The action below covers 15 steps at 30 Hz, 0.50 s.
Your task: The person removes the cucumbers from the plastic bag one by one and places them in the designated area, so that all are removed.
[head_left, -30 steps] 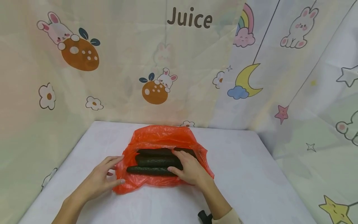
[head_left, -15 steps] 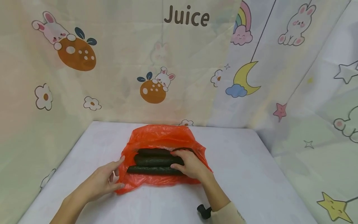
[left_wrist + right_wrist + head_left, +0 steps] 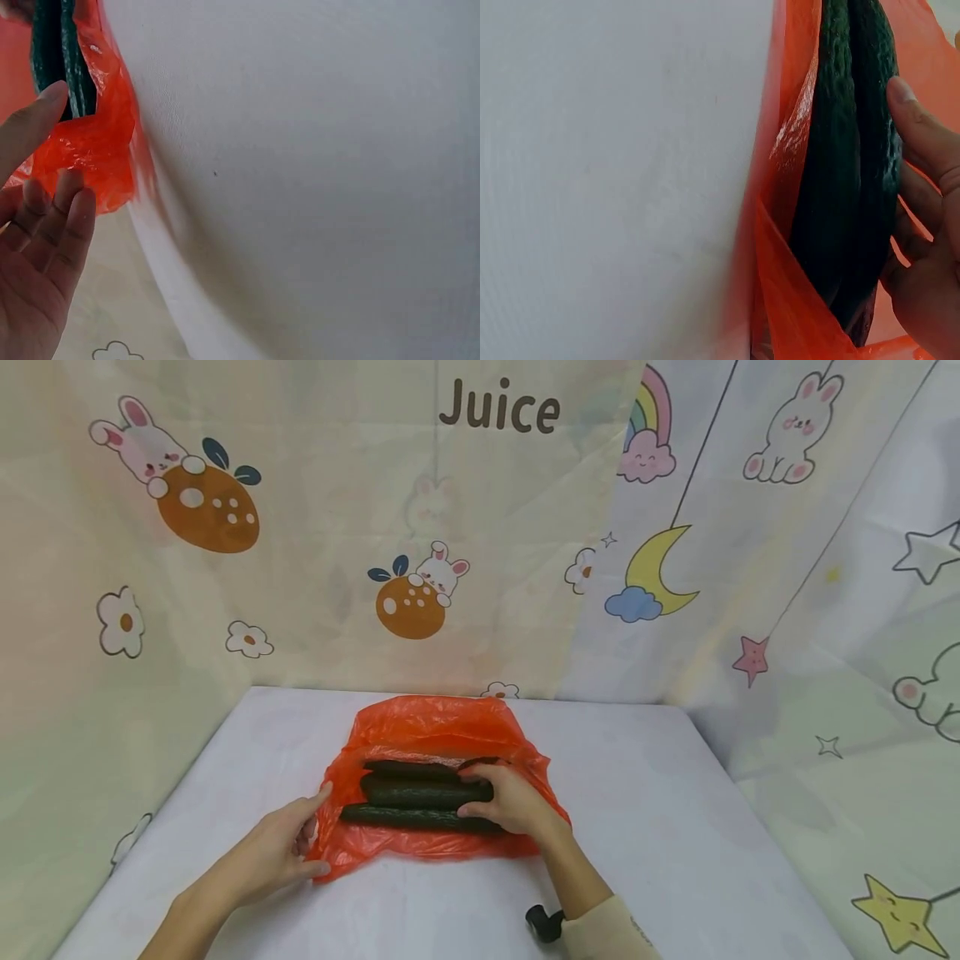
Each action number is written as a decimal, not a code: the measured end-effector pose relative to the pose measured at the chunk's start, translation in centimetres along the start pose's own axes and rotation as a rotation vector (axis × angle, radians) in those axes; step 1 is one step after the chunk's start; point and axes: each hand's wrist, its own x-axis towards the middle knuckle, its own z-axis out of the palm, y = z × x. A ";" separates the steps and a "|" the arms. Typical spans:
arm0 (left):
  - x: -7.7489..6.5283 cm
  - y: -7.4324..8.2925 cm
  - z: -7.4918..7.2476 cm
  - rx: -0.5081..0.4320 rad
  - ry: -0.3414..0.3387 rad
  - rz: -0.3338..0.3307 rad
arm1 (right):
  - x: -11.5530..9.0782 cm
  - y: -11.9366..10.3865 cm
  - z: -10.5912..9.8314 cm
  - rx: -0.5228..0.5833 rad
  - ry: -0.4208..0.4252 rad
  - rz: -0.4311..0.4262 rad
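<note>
An orange-red plastic bag (image 3: 435,722) lies spread on the white table, with several dark green cucumbers in it. The front cucumber (image 3: 405,817), a middle cucumber (image 3: 420,792) and a far cucumber (image 3: 412,769) lie side by side. My right hand (image 3: 517,802) holds the middle cucumber near its right end, thumb on the near side and fingers over the far side. In the right wrist view, the thumb touches a cucumber (image 3: 877,142); the fingertips are hidden. At the bag's left edge, my left hand (image 3: 277,843) rests with loose, spread fingers against the plastic.
A small black object (image 3: 543,924) lies beside the right sleeve. White table surface (image 3: 637,793) extends around the bag. Printed cloth (image 3: 322,610) with cartoon rabbits hangs behind the table and along both sides.
My right hand has shifted slightly right along the cucumbers, showing more of the front one. The bag's lower left corner sits a little farther right. The left hand stays beside it.
</note>
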 end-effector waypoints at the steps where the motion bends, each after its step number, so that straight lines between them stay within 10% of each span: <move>1: 0.0 0.0 0.0 0.005 0.002 0.006 | 0.1 0.0 0.2 -0.015 0.001 0.000; 15: 0.4 0.2 0.6 -0.038 -0.021 0.007 | 0.3 -0.2 1.5 -0.115 0.032 -0.029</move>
